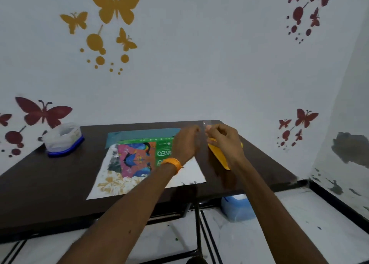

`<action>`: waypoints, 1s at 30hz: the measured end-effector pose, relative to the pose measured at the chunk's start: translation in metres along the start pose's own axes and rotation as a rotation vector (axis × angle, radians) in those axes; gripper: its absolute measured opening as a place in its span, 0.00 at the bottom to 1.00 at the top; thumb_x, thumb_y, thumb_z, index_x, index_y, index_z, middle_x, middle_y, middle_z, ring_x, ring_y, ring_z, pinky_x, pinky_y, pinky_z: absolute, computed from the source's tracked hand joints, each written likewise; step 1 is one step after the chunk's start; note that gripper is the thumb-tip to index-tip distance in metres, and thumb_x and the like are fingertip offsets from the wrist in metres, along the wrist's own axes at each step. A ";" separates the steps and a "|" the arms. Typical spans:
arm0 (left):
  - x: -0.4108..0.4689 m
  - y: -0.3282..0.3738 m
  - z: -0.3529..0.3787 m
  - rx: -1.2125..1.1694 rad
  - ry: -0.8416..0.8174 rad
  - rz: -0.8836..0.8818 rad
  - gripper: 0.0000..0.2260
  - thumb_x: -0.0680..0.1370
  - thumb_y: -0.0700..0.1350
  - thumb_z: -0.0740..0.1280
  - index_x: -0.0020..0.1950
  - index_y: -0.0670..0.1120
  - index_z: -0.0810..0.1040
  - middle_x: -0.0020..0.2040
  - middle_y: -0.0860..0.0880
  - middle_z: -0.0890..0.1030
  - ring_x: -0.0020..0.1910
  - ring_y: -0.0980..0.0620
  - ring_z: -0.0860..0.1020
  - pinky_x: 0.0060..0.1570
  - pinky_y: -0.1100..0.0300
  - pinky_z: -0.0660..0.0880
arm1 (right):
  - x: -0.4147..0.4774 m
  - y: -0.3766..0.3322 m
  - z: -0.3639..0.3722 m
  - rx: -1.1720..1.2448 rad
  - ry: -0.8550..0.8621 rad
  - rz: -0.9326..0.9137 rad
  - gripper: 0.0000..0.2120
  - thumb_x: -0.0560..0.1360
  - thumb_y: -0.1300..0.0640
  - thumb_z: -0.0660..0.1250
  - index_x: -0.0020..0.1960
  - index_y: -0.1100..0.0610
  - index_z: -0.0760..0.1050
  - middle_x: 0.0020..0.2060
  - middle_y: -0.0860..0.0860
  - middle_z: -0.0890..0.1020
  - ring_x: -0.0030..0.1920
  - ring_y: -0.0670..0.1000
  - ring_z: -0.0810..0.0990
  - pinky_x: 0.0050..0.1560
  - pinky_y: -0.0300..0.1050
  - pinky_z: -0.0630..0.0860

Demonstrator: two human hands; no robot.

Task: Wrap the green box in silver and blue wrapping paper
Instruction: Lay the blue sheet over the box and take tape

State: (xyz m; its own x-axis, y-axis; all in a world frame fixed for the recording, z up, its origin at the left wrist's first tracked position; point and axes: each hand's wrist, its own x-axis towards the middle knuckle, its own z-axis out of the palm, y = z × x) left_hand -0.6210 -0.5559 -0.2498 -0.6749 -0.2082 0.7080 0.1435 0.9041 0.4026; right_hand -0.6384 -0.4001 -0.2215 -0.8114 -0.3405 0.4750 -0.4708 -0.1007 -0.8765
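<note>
The green box, with a colourful butterfly picture on its top, lies flat on a sheet of silver wrapping paper on the dark table. A strip of blue paper lies just behind the box. Both hands are raised above the box's right end, fingertips close together. My left hand, with an orange band at the wrist, has curled fingers that pinch a short clear strip of tape. My right hand grips a flat yellow tool, and its fingertips also touch the tape.
A clear plastic tub with a blue lid stands at the table's back left corner. A pale blue container sits on the floor under the table's right side. The wall runs right behind the table.
</note>
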 end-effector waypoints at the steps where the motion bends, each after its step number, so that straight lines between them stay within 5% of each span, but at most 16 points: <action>1: 0.005 -0.014 -0.021 0.090 0.038 -0.010 0.15 0.70 0.41 0.70 0.56 0.47 0.76 0.49 0.47 0.80 0.49 0.47 0.77 0.44 0.51 0.75 | 0.006 0.001 0.016 0.047 -0.016 -0.001 0.10 0.78 0.53 0.70 0.38 0.50 0.82 0.39 0.51 0.84 0.48 0.54 0.84 0.56 0.58 0.81; 4: 0.018 -0.065 -0.082 0.208 -0.037 -0.101 0.30 0.69 0.53 0.70 0.69 0.47 0.70 0.64 0.44 0.75 0.63 0.43 0.71 0.61 0.47 0.70 | 0.024 0.005 0.055 0.101 -0.096 -0.030 0.05 0.76 0.56 0.73 0.45 0.46 0.81 0.47 0.45 0.85 0.54 0.47 0.82 0.60 0.55 0.80; 6: 0.023 -0.104 -0.111 0.328 -0.243 -0.168 0.43 0.66 0.66 0.65 0.76 0.47 0.63 0.73 0.44 0.68 0.72 0.43 0.65 0.69 0.45 0.64 | 0.036 0.007 0.077 0.051 -0.151 -0.050 0.11 0.74 0.60 0.75 0.51 0.47 0.79 0.52 0.47 0.83 0.56 0.46 0.81 0.60 0.52 0.79; 9: 0.023 -0.143 -0.130 0.533 -0.544 -0.244 0.57 0.57 0.82 0.56 0.77 0.48 0.62 0.75 0.46 0.67 0.74 0.43 0.65 0.72 0.42 0.61 | 0.049 0.009 0.103 0.042 -0.242 -0.023 0.21 0.72 0.64 0.76 0.59 0.46 0.77 0.54 0.47 0.82 0.56 0.42 0.81 0.57 0.51 0.80; 11: 0.019 -0.155 -0.129 0.520 -0.616 -0.261 0.46 0.63 0.78 0.61 0.72 0.50 0.70 0.70 0.47 0.74 0.69 0.43 0.71 0.70 0.42 0.64 | 0.057 0.014 0.114 0.017 -0.276 -0.012 0.25 0.71 0.63 0.76 0.61 0.42 0.75 0.55 0.50 0.82 0.59 0.44 0.80 0.58 0.50 0.80; 16: 0.005 -0.156 -0.124 0.544 -0.381 -0.008 0.22 0.73 0.65 0.69 0.58 0.52 0.80 0.54 0.51 0.82 0.53 0.47 0.79 0.55 0.50 0.71 | 0.062 0.027 0.130 -0.009 -0.226 -0.010 0.22 0.71 0.61 0.76 0.59 0.43 0.76 0.55 0.51 0.82 0.58 0.48 0.81 0.56 0.48 0.79; 25: -0.017 -0.144 -0.123 0.618 -0.267 0.021 0.15 0.77 0.54 0.70 0.62 0.50 0.80 0.57 0.49 0.81 0.56 0.46 0.76 0.55 0.49 0.72 | 0.043 0.033 0.137 -0.143 -0.320 -0.097 0.24 0.70 0.65 0.75 0.62 0.49 0.74 0.55 0.49 0.82 0.56 0.44 0.80 0.49 0.32 0.75; 30: -0.025 -0.141 -0.119 0.590 -0.217 0.010 0.15 0.75 0.46 0.72 0.61 0.46 0.82 0.56 0.46 0.82 0.56 0.44 0.76 0.53 0.50 0.76 | 0.041 0.041 0.147 -0.331 -0.307 -0.209 0.26 0.73 0.67 0.72 0.66 0.48 0.73 0.51 0.50 0.82 0.55 0.45 0.81 0.51 0.46 0.80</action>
State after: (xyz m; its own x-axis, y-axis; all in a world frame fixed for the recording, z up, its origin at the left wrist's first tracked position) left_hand -0.5380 -0.7223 -0.2547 -0.8161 -0.1740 0.5511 -0.2310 0.9723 -0.0350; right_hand -0.6404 -0.5554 -0.2498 -0.5719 -0.6091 0.5495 -0.7378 0.0892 -0.6691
